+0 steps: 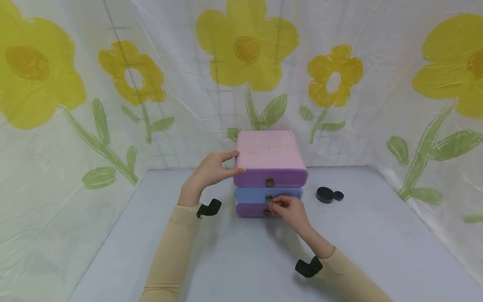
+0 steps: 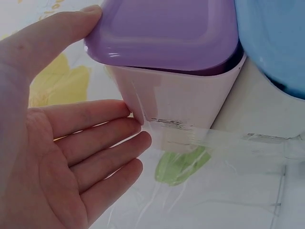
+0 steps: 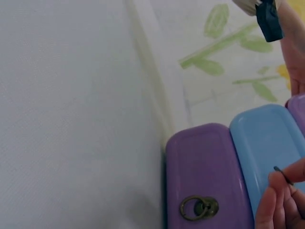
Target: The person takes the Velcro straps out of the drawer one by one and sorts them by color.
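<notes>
A small drawer cabinet (image 1: 269,149) with a pink body stands at the table's far side. Its fronts are a purple top drawer (image 1: 249,178), a blue middle drawer (image 1: 247,195) and a purple bottom drawer (image 1: 249,210), each with a ring pull. My left hand (image 1: 211,170) steadies the cabinet's upper left side, thumb at the top drawer's edge. In the left wrist view its fingers (image 2: 105,143) are extended and spread along the pink side. With thumb and fingertips, my right hand (image 1: 291,212) pinches the blue drawer's ring pull (image 3: 284,175). All three drawers look pushed in.
Right of the cabinet, a black round object (image 1: 325,195) lies beside a smaller black disc (image 1: 338,196). Behind the pale table (image 1: 241,260) hangs a white curtain (image 1: 181,75) printed with yellow flowers. The bottom drawer's ring pull (image 3: 193,208) hangs loose.
</notes>
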`<act>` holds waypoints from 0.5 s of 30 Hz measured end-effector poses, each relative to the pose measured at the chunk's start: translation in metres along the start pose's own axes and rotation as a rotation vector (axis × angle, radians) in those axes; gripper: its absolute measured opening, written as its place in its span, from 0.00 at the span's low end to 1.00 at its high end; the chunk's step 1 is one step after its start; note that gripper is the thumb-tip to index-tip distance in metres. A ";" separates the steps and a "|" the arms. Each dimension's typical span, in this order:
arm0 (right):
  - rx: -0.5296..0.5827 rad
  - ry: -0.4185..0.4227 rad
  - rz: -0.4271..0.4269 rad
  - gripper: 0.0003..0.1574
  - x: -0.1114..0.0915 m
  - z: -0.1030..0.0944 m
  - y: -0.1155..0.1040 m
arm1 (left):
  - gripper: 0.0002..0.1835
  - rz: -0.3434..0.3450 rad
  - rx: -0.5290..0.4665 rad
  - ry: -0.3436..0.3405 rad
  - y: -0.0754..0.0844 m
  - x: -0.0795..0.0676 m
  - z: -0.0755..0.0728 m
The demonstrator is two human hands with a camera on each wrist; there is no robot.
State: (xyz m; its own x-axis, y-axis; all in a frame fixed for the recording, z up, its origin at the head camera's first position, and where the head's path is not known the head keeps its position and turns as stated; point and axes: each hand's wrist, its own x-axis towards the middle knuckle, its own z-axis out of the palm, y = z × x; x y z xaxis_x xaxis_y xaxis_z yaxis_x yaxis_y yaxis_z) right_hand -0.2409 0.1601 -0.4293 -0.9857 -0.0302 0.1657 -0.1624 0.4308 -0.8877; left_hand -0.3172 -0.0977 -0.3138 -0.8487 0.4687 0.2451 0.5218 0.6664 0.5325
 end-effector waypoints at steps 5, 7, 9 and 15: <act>0.018 -0.027 0.003 0.06 -0.008 -0.002 0.001 | 0.42 -0.012 -0.004 -0.001 0.000 -0.001 0.000; 0.027 -0.037 -0.014 0.07 -0.010 -0.003 0.000 | 0.42 -0.018 -0.010 0.005 0.000 -0.001 -0.001; 0.021 -0.041 -0.030 0.06 -0.011 -0.005 -0.001 | 0.42 -0.015 -0.013 0.008 0.000 -0.001 -0.002; 0.011 -0.082 -0.016 0.06 -0.017 -0.008 0.000 | 0.42 0.004 -0.018 -0.004 0.001 -0.002 -0.002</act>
State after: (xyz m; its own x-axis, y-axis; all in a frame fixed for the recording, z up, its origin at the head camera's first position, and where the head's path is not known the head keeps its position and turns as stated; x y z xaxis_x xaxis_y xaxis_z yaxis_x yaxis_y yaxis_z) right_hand -0.2241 0.1678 -0.4291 -0.9832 -0.1109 0.1448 -0.1784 0.4198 -0.8899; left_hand -0.3153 -0.0990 -0.3117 -0.8462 0.4736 0.2441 0.5236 0.6542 0.5458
